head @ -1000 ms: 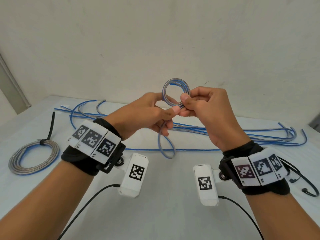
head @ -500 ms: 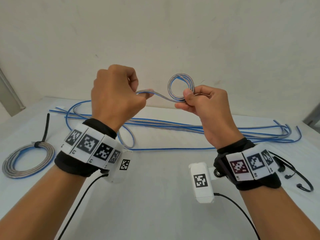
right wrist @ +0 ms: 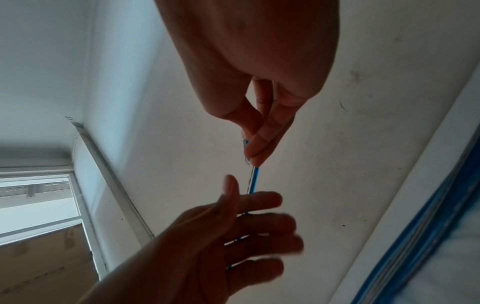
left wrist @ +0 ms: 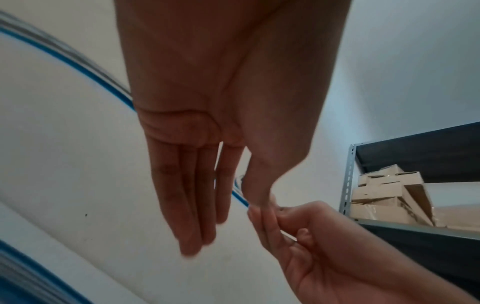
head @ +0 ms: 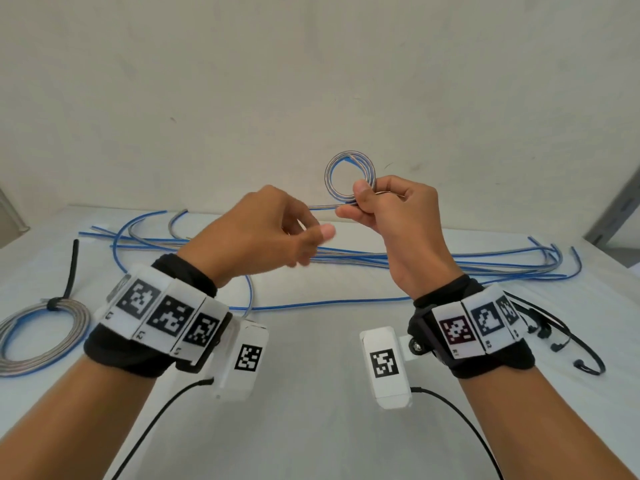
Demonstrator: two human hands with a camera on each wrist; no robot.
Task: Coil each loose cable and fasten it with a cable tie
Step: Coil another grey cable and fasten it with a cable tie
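Table (head: 311, 427) is the landmark, white top. Nearest on it: the wrist camera leads trailing over the front edge. Above the table's middle, left hand (head: 263, 233) held in the air, blurred; fingers (left wrist: 187, 205) straight and together, thumb out, gripping nothing that I can see. The cable strand (right wrist: 253, 181) runs past behind those fingers (touching or not, cannot tell). Right hand (head: 398, 216) is just right of it, raised a bit higher off the table, thumb and forefinger pinched tight on the bottom of the small coil (head: 349, 176) of blue-and-grey cable; the coil stands upright above the fist, against the wall (head: 311, 81).

On the table's left edge: finished coil (head: 38, 337) lying flat, bound with a black cable tie (head: 69, 268) whose tail points toward the back. On the right edge, a few black ties (head: 568, 344), loose. Further back across the table, the loose cable (head: 381, 258) lies in long blue and grey runs, looping at both ends, one strand coming forward under the left wrist.

Beyond the table's right side, a metal shelf (left wrist: 415, 205) with cardboard boxes (left wrist: 389, 195).
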